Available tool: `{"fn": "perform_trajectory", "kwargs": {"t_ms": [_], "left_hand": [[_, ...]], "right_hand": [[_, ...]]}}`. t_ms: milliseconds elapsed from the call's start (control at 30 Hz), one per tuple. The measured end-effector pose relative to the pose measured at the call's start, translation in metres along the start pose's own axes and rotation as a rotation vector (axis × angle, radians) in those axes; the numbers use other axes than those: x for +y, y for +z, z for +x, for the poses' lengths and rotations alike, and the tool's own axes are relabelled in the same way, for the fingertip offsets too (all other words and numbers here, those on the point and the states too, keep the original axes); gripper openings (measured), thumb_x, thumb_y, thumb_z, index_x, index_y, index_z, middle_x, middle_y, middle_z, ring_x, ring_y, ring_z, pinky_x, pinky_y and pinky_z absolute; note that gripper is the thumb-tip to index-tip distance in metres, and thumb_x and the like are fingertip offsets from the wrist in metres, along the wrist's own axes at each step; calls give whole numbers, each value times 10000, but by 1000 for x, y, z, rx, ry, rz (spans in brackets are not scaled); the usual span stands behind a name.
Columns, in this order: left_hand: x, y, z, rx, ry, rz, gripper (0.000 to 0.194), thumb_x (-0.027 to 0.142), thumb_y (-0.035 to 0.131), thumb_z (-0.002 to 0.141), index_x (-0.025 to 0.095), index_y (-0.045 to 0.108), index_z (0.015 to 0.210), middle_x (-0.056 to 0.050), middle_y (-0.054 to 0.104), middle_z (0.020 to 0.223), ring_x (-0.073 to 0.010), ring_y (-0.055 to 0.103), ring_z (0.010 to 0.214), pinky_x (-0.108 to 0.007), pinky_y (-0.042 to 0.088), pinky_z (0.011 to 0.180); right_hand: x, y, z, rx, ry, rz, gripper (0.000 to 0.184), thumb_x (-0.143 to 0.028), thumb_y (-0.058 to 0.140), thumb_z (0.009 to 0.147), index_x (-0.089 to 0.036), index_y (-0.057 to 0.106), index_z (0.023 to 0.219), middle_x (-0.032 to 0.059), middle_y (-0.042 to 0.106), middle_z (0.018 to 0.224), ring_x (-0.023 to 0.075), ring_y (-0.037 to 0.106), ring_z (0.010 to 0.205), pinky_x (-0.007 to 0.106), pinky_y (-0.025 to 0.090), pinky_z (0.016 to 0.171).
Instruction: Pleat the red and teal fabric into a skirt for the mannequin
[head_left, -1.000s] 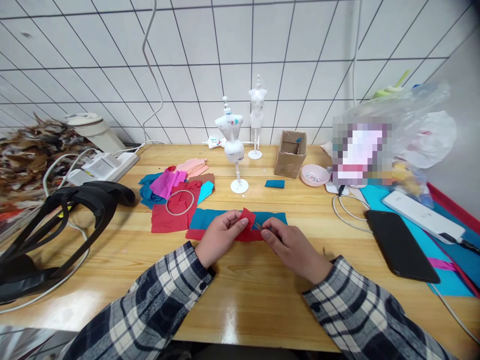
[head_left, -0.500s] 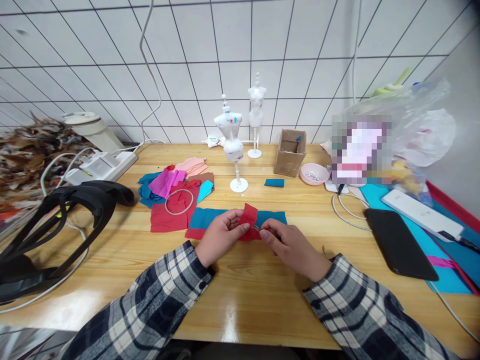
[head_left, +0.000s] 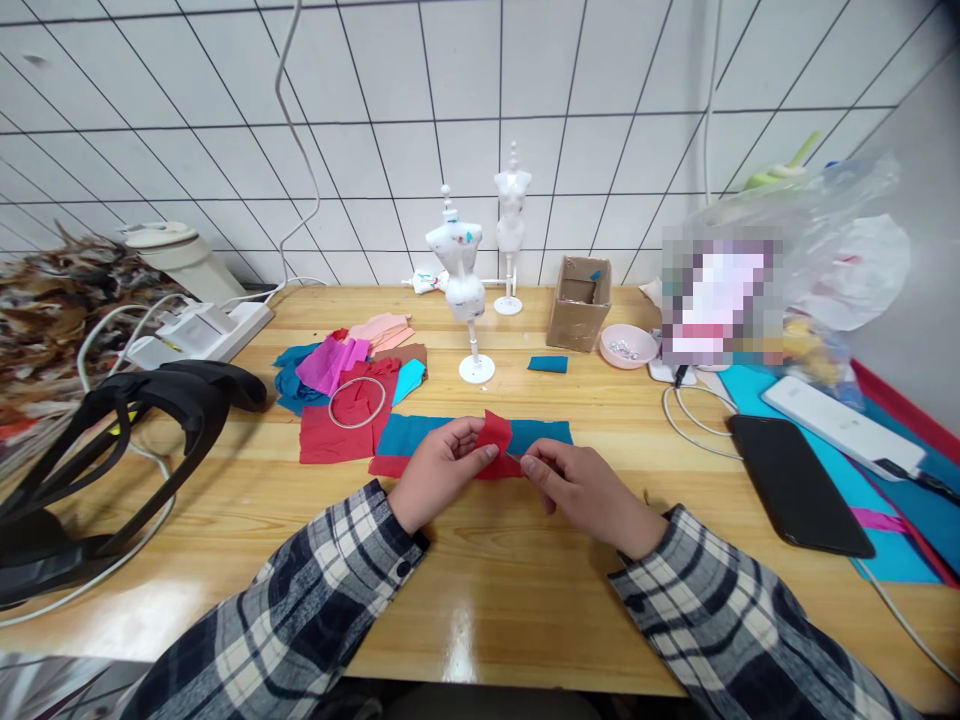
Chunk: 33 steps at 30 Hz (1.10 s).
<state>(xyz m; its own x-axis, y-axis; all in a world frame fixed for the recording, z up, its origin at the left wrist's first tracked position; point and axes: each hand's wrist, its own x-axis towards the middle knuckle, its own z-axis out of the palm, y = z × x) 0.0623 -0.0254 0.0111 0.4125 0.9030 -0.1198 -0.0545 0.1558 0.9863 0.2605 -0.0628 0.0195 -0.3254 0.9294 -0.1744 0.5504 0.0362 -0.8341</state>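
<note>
My left hand (head_left: 442, 470) pinches a small red piece (head_left: 495, 431) of cloth or crepe paper between thumb and fingers, its free corner standing up. Against the lower right edge of that piece comes the tip of a slim metal tool (head_left: 513, 457), which my right hand (head_left: 581, 485) grips; most of it is hidden by the fingers, so its kind is unclear. Beneath both hands lies a blue strip (head_left: 409, 433) over a red strip (head_left: 390, 466), flat on the wooden table (head_left: 480, 580).
Two white mini dress forms (head_left: 465, 275) stand behind, near a cardboard box (head_left: 579, 305), a pink bowl (head_left: 628, 346) and a blue scrap (head_left: 548, 364). Left are coloured scraps (head_left: 330, 365), a metal ring (head_left: 357, 402) and a black headset (head_left: 187, 400). A black phone (head_left: 799, 485) lies right.
The red piece has been turned a little in my left hand and shows more of its face. My right hand's tool tip has shifted slightly along its edge, and the right fingers are more curled.
</note>
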Motion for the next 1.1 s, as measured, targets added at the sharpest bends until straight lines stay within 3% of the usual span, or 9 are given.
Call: {"fn": "perform_trajectory", "kwargs": {"t_ms": [200,400,1100], "left_hand": [[2,4,-2,-42,-23,29,291,344,758,746,141,672,936,-69,724,968,-186,661,895,-309,505,844],[1,5,-2,-68,-31,60,279,329,746,755,148,675,954,-67,726,966,-185,666,874,-315,516,830],[-1,6,-2,-38,-32,21,330,365,764,742,146,675,973,-76,726,959,-183,670,832,-299,523,759]], "right_hand": [[1,3,2,-6,7,4,339,-468,397,971,-214,591,856,-21,623,588,135,561,549,251,369,550],[3,3,3,6,2,21,349,-481,395,969,-215,560,814,-44,554,555,121,507,511,247,352,531],[5,5,7,62,-32,66,297,-434,444,946,-202,571,810,-33,552,692,127,477,638,260,340,588]]}}
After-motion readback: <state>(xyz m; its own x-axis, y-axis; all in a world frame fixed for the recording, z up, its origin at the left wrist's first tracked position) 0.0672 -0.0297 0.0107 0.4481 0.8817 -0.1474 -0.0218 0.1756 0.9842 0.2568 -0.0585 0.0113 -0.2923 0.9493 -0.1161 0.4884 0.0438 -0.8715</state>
